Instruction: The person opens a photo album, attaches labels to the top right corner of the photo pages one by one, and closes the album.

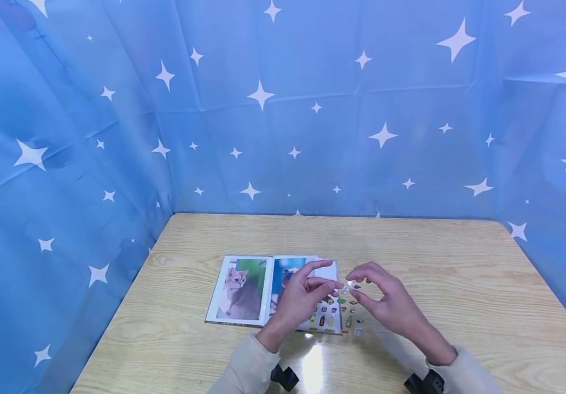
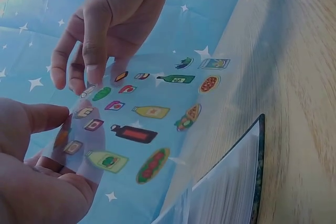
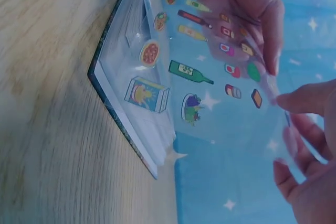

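A clear sheet of food stickers (image 2: 139,111), printed with bottles, pizza and jars, is held up slanted between both hands. My left hand (image 1: 299,298) grips its left part, thumb on one face and fingers behind, as the left wrist view shows. My right hand (image 1: 388,301) is at the far edge of the sheet, where its thumb and fingers pinch around a small pale sticker (image 2: 88,92). Whether that sticker is lifting off is too small to tell. Beneath the sheet and left hand lies an open photo album (image 1: 265,306), its right page partly covered.
A cat picture (image 1: 240,293) fills the album's left page. The album rests on a light wooden table (image 1: 435,257). A blue curtain with white stars (image 1: 312,131) hangs behind and at the left. Bright glare shows on the table near the front.
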A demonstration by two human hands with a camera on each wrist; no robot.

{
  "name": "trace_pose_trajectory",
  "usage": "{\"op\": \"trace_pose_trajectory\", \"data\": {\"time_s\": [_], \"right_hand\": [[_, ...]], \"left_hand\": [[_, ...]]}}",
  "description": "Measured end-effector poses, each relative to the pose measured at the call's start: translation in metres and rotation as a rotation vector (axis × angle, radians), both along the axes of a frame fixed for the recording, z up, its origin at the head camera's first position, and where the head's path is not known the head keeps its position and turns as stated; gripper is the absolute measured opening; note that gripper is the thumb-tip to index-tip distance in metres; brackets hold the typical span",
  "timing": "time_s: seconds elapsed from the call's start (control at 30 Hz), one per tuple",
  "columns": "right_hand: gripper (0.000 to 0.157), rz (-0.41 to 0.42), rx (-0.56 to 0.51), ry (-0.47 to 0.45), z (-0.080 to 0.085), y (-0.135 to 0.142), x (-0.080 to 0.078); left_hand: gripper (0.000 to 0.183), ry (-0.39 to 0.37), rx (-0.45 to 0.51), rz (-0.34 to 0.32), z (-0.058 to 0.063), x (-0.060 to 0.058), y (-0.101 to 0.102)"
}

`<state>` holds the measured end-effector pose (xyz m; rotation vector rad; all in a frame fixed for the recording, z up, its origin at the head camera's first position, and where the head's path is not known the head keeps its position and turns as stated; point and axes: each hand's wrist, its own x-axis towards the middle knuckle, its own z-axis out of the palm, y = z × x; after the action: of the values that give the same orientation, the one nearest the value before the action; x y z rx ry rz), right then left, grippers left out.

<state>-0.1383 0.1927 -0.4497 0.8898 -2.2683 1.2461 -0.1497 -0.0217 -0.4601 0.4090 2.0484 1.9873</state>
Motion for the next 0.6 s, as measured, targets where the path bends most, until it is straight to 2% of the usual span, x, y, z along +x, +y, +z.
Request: {"op": "trace_pose_trajectory", "data": {"time_s": [0.27,0.6], "right_hand": [[0.045,0.003,0.004,0.024,0.0008,-0.0026,0.0010],[0.045,-0.007,0.021,0.056,-0.0010,-0.0022,-0.0006]], "left_hand": [[0.043,-0.023,-0.022,-0.026,0.0034,0.0006,0.0000],[0.040,-0.009,-0.003,-0.047,0.0050,0.0006,0.0007]]}}
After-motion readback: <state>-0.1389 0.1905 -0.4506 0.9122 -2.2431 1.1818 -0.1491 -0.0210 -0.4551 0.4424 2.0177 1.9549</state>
